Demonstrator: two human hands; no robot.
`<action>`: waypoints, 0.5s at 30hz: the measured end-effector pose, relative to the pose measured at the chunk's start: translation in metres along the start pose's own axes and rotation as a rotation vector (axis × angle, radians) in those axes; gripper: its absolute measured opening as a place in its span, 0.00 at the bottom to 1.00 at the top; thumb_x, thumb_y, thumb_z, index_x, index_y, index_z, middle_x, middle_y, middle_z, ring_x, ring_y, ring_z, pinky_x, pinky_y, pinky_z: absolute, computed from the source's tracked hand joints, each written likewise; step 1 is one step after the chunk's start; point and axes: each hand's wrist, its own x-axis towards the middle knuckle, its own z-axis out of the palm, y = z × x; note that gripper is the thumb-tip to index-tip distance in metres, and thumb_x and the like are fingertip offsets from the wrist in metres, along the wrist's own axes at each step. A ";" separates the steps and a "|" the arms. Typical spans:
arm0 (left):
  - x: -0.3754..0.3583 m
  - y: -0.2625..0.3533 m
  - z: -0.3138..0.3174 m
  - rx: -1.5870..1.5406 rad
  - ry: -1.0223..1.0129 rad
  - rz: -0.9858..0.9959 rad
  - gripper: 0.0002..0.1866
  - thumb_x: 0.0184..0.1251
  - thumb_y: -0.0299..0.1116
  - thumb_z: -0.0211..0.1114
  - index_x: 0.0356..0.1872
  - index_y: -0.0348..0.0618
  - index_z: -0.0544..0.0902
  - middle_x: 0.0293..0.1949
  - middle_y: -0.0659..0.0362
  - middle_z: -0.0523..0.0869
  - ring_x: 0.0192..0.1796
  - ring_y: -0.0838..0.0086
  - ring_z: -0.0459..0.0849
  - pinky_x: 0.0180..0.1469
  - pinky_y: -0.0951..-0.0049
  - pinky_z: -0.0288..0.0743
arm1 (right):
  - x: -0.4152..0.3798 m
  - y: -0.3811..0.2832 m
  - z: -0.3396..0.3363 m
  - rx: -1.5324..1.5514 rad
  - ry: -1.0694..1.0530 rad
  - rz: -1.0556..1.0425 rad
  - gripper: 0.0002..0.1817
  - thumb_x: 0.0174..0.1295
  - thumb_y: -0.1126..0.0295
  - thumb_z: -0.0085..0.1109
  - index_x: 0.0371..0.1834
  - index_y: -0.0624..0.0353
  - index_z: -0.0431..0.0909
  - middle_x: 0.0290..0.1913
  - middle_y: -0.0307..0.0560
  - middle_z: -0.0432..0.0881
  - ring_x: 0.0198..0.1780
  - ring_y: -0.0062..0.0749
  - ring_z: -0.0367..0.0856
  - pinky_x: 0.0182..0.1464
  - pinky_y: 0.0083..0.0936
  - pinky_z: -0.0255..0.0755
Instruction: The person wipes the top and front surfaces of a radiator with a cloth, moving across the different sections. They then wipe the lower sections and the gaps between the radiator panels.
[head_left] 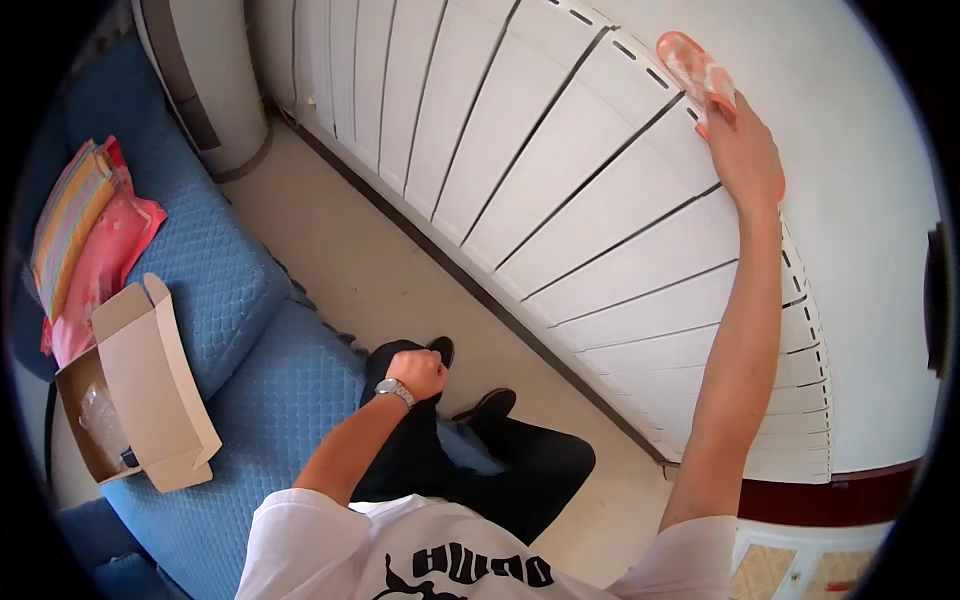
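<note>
My right hand (742, 150) is stretched far out to the upper right, its fingers closed on a pink and white cloth (690, 70). The cloth lies along the top edge of a white panelled radiator (600, 140), where the radiator meets the wall. My left hand (418, 372) is closed in a fist over my dark trouser leg, a metal watch (393, 390) on its wrist. No object shows in that fist.
A blue quilted sofa (290, 400) runs along the left. An open cardboard box (150, 380) with clear plastic inside sits on it, beside pink and striped pillows (75, 220). A white column-shaped unit (215, 80) stands at the back. A white cabinet (800, 565) is lower right.
</note>
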 end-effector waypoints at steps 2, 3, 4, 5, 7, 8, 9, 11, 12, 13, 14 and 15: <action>-0.002 0.000 -0.003 0.015 0.020 0.000 0.12 0.56 0.39 0.58 0.21 0.42 0.80 0.24 0.53 0.85 0.28 0.58 0.84 0.31 0.58 0.78 | 0.000 -0.001 0.001 0.022 -0.005 -0.014 0.24 0.67 0.58 0.45 0.63 0.53 0.72 0.42 0.49 0.86 0.40 0.33 0.86 0.50 0.27 0.71; -0.002 0.001 -0.004 0.021 0.013 -0.007 0.12 0.55 0.39 0.58 0.21 0.42 0.80 0.23 0.53 0.84 0.28 0.58 0.84 0.31 0.58 0.78 | 0.000 0.000 0.000 0.028 -0.011 -0.023 0.24 0.67 0.58 0.46 0.65 0.52 0.72 0.41 0.48 0.86 0.40 0.30 0.86 0.50 0.26 0.71; -0.002 0.002 -0.006 0.025 0.006 -0.012 0.12 0.55 0.39 0.58 0.21 0.42 0.80 0.23 0.52 0.84 0.27 0.58 0.84 0.31 0.58 0.78 | -0.002 0.002 -0.001 0.033 -0.007 -0.023 0.24 0.67 0.58 0.46 0.65 0.52 0.72 0.41 0.48 0.86 0.40 0.30 0.86 0.50 0.26 0.71; -0.001 0.004 -0.007 0.029 0.011 -0.011 0.12 0.55 0.39 0.58 0.21 0.42 0.80 0.23 0.52 0.84 0.27 0.58 0.84 0.31 0.58 0.78 | -0.004 0.006 0.000 0.048 -0.003 -0.076 0.23 0.66 0.58 0.47 0.61 0.53 0.73 0.43 0.48 0.86 0.43 0.37 0.85 0.49 0.30 0.72; -0.002 0.005 -0.008 0.034 -0.015 -0.022 0.12 0.56 0.39 0.58 0.21 0.42 0.80 0.23 0.52 0.84 0.27 0.58 0.84 0.31 0.57 0.78 | -0.006 0.011 0.001 0.066 0.005 -0.131 0.22 0.64 0.57 0.49 0.58 0.54 0.74 0.44 0.48 0.85 0.47 0.43 0.83 0.48 0.35 0.72; -0.002 0.006 -0.007 0.037 -0.008 -0.025 0.12 0.56 0.39 0.58 0.21 0.42 0.80 0.23 0.52 0.84 0.27 0.58 0.84 0.31 0.57 0.78 | -0.006 0.012 0.001 0.028 0.015 -0.146 0.23 0.65 0.60 0.49 0.63 0.52 0.71 0.41 0.48 0.85 0.42 0.37 0.85 0.47 0.29 0.73; -0.002 0.006 -0.006 0.017 0.014 -0.006 0.12 0.56 0.39 0.58 0.21 0.42 0.81 0.23 0.52 0.84 0.27 0.57 0.84 0.31 0.57 0.78 | -0.005 0.011 0.001 -0.005 0.024 -0.163 0.26 0.66 0.63 0.49 0.68 0.50 0.68 0.39 0.47 0.85 0.38 0.30 0.87 0.46 0.23 0.73; -0.003 0.003 -0.005 0.006 0.039 0.003 0.12 0.56 0.39 0.58 0.21 0.42 0.81 0.23 0.51 0.84 0.27 0.57 0.84 0.31 0.57 0.78 | -0.004 0.007 -0.001 0.056 0.007 -0.126 0.23 0.65 0.62 0.50 0.63 0.52 0.72 0.41 0.48 0.85 0.41 0.36 0.85 0.46 0.27 0.73; -0.003 0.004 -0.005 0.001 0.024 -0.007 0.13 0.56 0.40 0.59 0.22 0.42 0.81 0.24 0.51 0.84 0.28 0.56 0.84 0.31 0.56 0.78 | -0.004 0.005 -0.002 0.108 -0.014 -0.084 0.20 0.63 0.60 0.51 0.57 0.54 0.75 0.43 0.48 0.85 0.44 0.41 0.84 0.47 0.32 0.73; -0.003 0.005 -0.007 -0.004 0.007 -0.016 0.14 0.56 0.41 0.60 0.22 0.42 0.82 0.25 0.50 0.84 0.29 0.56 0.84 0.32 0.56 0.78 | -0.006 0.003 -0.002 0.118 -0.014 -0.089 0.20 0.63 0.60 0.51 0.57 0.54 0.75 0.43 0.48 0.85 0.44 0.41 0.84 0.47 0.32 0.73; -0.004 0.005 -0.010 0.001 0.010 -0.021 0.14 0.56 0.41 0.60 0.22 0.42 0.82 0.25 0.50 0.84 0.29 0.56 0.84 0.32 0.56 0.78 | -0.007 0.002 -0.003 0.166 -0.027 -0.078 0.20 0.63 0.60 0.51 0.57 0.54 0.75 0.42 0.48 0.85 0.44 0.41 0.84 0.47 0.32 0.73; -0.003 0.007 -0.013 -0.007 -0.018 -0.049 0.15 0.57 0.43 0.60 0.23 0.42 0.82 0.25 0.50 0.85 0.30 0.55 0.84 0.33 0.55 0.78 | -0.008 0.002 -0.004 0.213 -0.038 -0.067 0.20 0.63 0.60 0.51 0.57 0.53 0.75 0.42 0.48 0.85 0.44 0.40 0.84 0.46 0.31 0.73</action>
